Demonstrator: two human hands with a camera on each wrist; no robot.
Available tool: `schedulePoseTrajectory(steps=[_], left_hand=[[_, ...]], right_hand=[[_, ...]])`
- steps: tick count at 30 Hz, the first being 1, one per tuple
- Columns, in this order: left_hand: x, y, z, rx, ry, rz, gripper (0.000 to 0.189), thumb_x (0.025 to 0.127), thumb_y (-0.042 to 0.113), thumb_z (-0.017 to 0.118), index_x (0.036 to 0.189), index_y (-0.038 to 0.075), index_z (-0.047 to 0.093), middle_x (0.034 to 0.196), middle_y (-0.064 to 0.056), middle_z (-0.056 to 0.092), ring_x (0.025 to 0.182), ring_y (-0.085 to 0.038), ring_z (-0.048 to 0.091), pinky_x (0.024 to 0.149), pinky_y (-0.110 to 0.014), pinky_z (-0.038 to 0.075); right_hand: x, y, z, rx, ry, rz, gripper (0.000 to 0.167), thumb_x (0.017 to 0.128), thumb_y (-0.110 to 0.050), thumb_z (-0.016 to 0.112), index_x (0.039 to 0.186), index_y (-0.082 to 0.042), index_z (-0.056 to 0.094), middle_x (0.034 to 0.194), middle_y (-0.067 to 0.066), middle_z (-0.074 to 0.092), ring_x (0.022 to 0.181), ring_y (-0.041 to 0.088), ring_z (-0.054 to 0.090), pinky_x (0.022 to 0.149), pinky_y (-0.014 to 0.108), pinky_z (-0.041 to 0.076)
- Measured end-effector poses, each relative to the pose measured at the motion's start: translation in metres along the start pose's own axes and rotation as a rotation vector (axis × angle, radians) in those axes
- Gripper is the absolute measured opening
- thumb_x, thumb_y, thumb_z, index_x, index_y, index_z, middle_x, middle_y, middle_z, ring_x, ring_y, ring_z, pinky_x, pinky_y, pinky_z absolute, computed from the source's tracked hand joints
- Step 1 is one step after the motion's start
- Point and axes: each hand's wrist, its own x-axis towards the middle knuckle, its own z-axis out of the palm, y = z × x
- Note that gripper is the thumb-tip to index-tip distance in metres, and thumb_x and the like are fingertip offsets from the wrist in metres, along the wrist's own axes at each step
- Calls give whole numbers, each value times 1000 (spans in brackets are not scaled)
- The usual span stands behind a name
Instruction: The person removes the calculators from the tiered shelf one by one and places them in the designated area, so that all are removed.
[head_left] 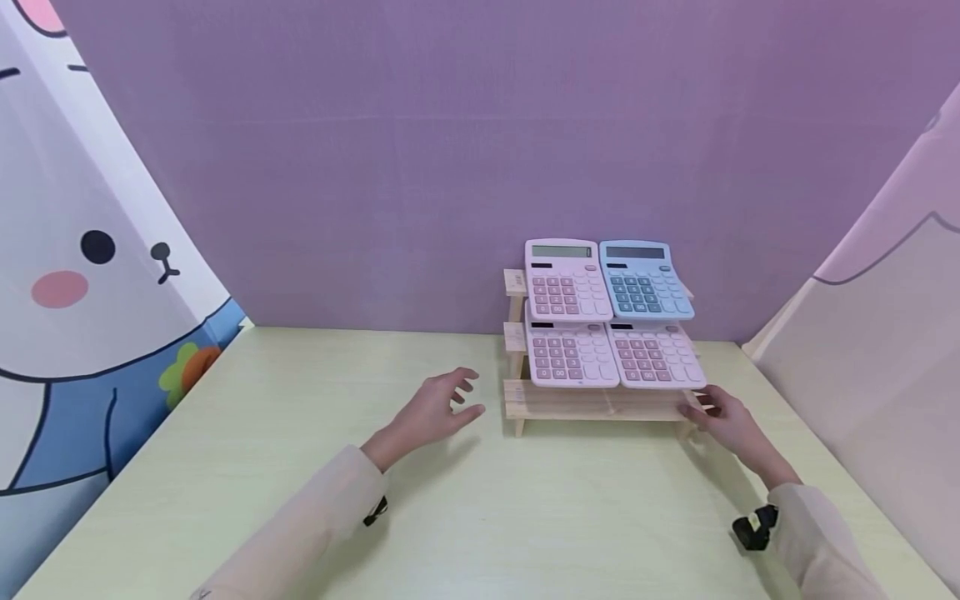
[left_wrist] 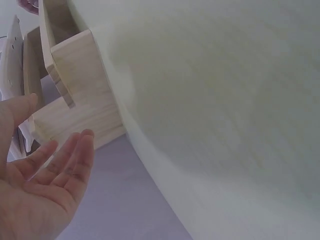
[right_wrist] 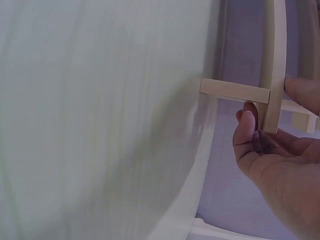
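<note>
A three-tier wooden rack [head_left: 592,405] stands on the table against the purple backdrop. On its top tier a pink calculator [head_left: 570,283] leans beside a blue calculator [head_left: 647,283]. Two more pinkish calculators, a left one [head_left: 573,357] and a right one [head_left: 655,358], lie on the middle tier, their upper edges hidden behind the top pair. The bottom tier is bare. My right hand [head_left: 729,425] grips the right end of that bottom board, fingers around its edge in the right wrist view [right_wrist: 280,165]. Left of the rack, my left hand [head_left: 433,410] hovers with fingers spread, holding nothing.
The pale wood-grain table [head_left: 315,392] stretches to the left and front of the rack. A purple cloth [head_left: 360,183] hangs behind it. A cartoon-printed curtain [head_left: 90,192] borders the left side, and a pale curtain [head_left: 885,350] borders the right.
</note>
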Motion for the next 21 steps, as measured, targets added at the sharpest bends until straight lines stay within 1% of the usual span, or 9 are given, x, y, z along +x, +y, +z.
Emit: schedulePoseTrajectory(steps=[4, 8, 12, 16, 21], left_hand=[[8, 3, 6, -35, -12, -13, 48, 84, 25, 65, 124, 4, 49, 107, -17, 63, 87, -25, 65, 68, -24, 56], [15, 6, 12, -82, -22, -32, 49, 84, 24, 65, 124, 0, 48, 105, -16, 64, 84, -24, 65, 65, -23, 56], [21, 8, 18, -126, -29, -59, 48, 85, 22, 64, 124, 0, 47, 104, -15, 64, 83, -23, 65, 66, -22, 56], [26, 9, 23, -160, -42, -94, 49, 84, 21, 64, 124, -1, 46, 103, -16, 64, 82, -23, 66, 67, -23, 56], [31, 10, 29, -207, -57, -139, 51, 84, 22, 65, 125, -2, 46, 104, -17, 65, 83, -24, 67, 65, -24, 57]], right_hand=[[0, 1, 0, -6, 3, 4, 52, 92, -23, 53, 125, 14, 37, 116, 36, 49, 97, 39, 57, 64, 18, 50], [1, 1, 0, -7, 8, 2, 53, 91, -23, 54, 125, 14, 38, 116, 36, 50, 94, 33, 58, 62, 19, 51], [1, 1, 0, -8, 11, 5, 53, 91, -24, 54, 125, 14, 38, 116, 36, 50, 88, 22, 59, 61, 19, 51], [1, 1, -1, -1, 9, 9, 52, 91, -23, 55, 124, 13, 39, 116, 35, 50, 84, 11, 56, 62, 19, 51], [1, 1, -1, 12, 7, 7, 51, 91, -23, 54, 124, 13, 39, 117, 36, 49, 80, 1, 52, 62, 19, 51]])
